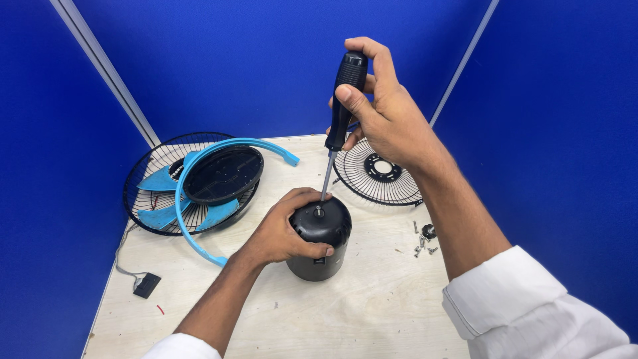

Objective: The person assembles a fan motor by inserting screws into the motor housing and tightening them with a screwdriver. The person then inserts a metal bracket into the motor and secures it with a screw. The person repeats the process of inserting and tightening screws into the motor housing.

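Observation:
A black cylindrical fan motor housing [320,244] stands upright on the wooden table [372,306]. My left hand [286,229] wraps around its left side and top edge, holding it. My right hand [385,110] grips the black handle of a screwdriver [344,100] held nearly upright above the housing. The screwdriver's metal shaft runs down to the centre of the housing's top, and its tip rests there beside the short shaft.
At the left lie a black wire fan guard [143,176] with blue blades [159,181], a blue ring [189,229] and a black round cover [222,174]. A second wire guard [379,174] sits behind. Loose screws and a black knob [425,236] lie right. Blue walls enclose the table.

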